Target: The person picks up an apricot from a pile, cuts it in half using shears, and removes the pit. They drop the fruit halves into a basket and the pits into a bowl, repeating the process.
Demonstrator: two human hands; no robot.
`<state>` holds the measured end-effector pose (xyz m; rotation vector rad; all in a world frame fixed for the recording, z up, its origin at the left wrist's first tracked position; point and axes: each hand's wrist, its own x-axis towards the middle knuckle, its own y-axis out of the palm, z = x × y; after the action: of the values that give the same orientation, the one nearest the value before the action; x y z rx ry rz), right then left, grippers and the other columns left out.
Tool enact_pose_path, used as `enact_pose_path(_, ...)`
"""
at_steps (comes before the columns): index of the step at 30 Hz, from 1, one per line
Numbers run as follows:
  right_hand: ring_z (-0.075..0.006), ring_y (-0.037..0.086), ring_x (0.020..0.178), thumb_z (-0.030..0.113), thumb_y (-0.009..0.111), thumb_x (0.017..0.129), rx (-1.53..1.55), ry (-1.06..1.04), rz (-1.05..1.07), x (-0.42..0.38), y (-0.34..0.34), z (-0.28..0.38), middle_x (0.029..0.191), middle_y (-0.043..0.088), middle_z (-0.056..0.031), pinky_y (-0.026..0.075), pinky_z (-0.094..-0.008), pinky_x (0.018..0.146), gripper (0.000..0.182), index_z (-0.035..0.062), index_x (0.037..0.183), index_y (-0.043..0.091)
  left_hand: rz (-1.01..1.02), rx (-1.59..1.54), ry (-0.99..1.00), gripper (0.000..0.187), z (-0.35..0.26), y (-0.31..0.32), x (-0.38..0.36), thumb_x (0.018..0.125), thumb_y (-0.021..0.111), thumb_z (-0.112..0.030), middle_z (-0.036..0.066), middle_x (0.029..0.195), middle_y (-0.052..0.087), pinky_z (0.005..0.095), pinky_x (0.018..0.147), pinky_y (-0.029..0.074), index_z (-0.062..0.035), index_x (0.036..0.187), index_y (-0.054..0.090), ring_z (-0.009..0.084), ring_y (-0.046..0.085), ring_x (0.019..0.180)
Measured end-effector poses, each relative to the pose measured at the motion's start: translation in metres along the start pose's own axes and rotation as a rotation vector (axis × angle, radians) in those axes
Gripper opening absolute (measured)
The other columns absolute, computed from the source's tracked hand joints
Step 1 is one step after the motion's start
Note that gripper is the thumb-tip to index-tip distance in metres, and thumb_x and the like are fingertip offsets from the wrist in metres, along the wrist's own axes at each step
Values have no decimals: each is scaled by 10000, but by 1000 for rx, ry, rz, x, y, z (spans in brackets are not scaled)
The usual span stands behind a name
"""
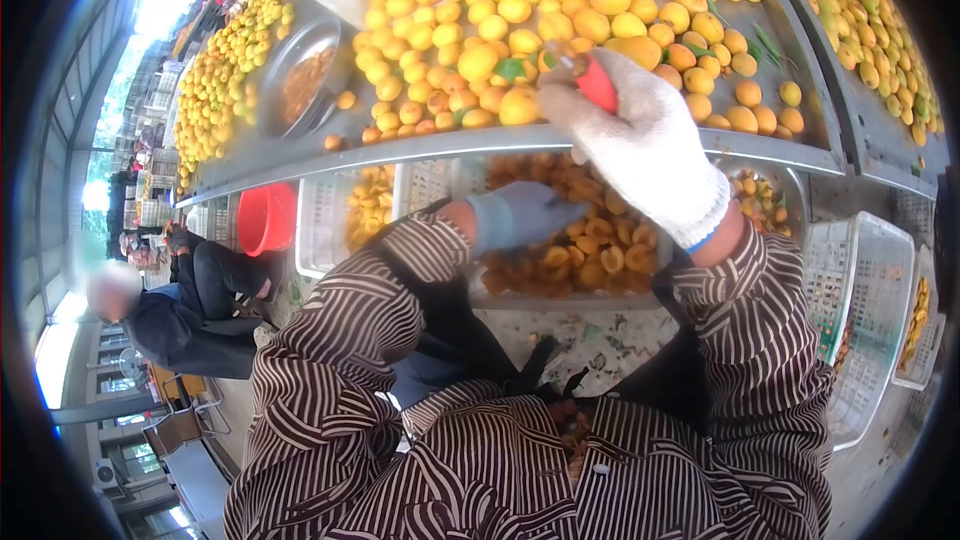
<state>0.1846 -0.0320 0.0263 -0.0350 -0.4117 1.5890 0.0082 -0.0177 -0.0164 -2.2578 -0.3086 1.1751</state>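
My right hand (640, 130), in a white knitted glove, is closed around a red-handled tool (597, 85) above the front edge of the metal table (420, 152). Yellow and orange apricots (480, 62) lie heaped behind it, with some green leaves among them. My left hand (525, 215), in a grey-blue glove, is lower and to the left, over a crate of split apricot halves (605, 255). Its fingers are blurred, and whether they hold anything cannot be made out.
A metal bowl (303, 78) sits on the table at left. Below are a red bucket (267, 219), a white crate of apricots (370, 208) and stacked crates (868, 320) at right. A seated person (190, 310) is at left.
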Motion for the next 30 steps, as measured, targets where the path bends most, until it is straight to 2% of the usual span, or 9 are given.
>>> enact_pose_path(2, -174, 611, 616, 266, 679, 875, 164, -12, -85, 1, 2, 2, 657, 592, -92, 479, -303, 577, 256, 20, 886, 607, -104, -475, -119, 672, -7, -8, -12, 994, 286, -616, 120, 924, 686, 252, 528, 480, -71, 1105, 662, 128, 604, 620)
enact_pose_path(3, -174, 611, 616, 266, 679, 875, 152, -32, -86, 0, 4, 3, 657, 592, -92, 479, -303, 577, 256, 20, 886, 607, -123, -470, -106, 672, -7, -8, -20, 994, 286, -616, 120, 924, 686, 252, 528, 480, -71, 1105, 662, 128, 604, 620)
enact_pose_path(8, -74, 497, 515, 149, 652, 905, 919, 230, -117, 3, -5, 6, 661, 567, 6, 386, -218, 474, 113, 48, 884, 607, -178, -1622, 193, 637, -26, -6, -34, 1020, 239, -572, 104, 1034, 669, 220, 553, 425, -84, 1269, 564, 124, 570, 690)
enact_pose_path(12, -91, 448, 450, 204, 635, 921, 1090, 283, -168, 1, -2, 17, 612, 535, 4, 364, -237, 436, 175, 55, 844, 586, -245, -1540, 289, 528, -15, 5, -33, 1041, 311, -475, 117, 1070, 668, 266, 621, 459, -87, 1337, 514, 155, 589, 749)
enact_pose_path(14, -116, 435, 442, 228, 596, 950, 1085, 248, -60, -2, -5, 15, 595, 509, -9, 365, -265, 424, 229, 71, 789, 555, -186, -1842, 357, 516, -13, 9, -30, 1044, 324, -473, 124, 1081, 669, 253, 589, 452, -81, 1309, 530, 144, 587, 746)
enact_pose_path(19, -117, 435, 460, 196, 552, 975, 1192, 230, -103, -9, 0, 18, 582, 465, 0, 362, -267, 440, 238, 87, 764, 529, -189, -1826, 360, 542, -27, 11, -29, 1031, 310, -537, 105, 943, 676, 226, 493, 406, -89, 1190, 569, 127, 560, 647)
enact_pose_path(21, -108, 351, 455, 292, 487, 1018, 1199, 169, -100, -9, 1, 23, 567, 375, 29, 262, -262, 419, 331, 127, 739, 418, -186, -1762, 348, 557, -37, 13, -26, 1024, 300, -562, 95, 881, 673, 220, 459, 385, -96, 1149, 578, 122, 546, 609)
enact_pose_path(26, -117, 428, 564, 234, 509, 1006, 1361, 211, -112, -13, 4, 14, 633, 403, 25, 365, -310, 500, 265, 137, 768, 444, -295, -1583, 198, 647, -64, 9, -32, 987, 250, -654, 20, 795, 630, 150, 435, 370, -117, 1196, 546, 55, 533, 591)
enact_pose_path(30, -122, 435, 566, 211, 526, 996, 1429, 290, -154, -16, 5, 10, 658, 437, 14, 366, -309, 497, 249, 128, 773, 453, -263, -1559, 317, 649, -61, 14, -28, 981, 263, -663, 2, 783, 614, 141, 408, 347, -120, 1200, 544, 41, 537, 593)
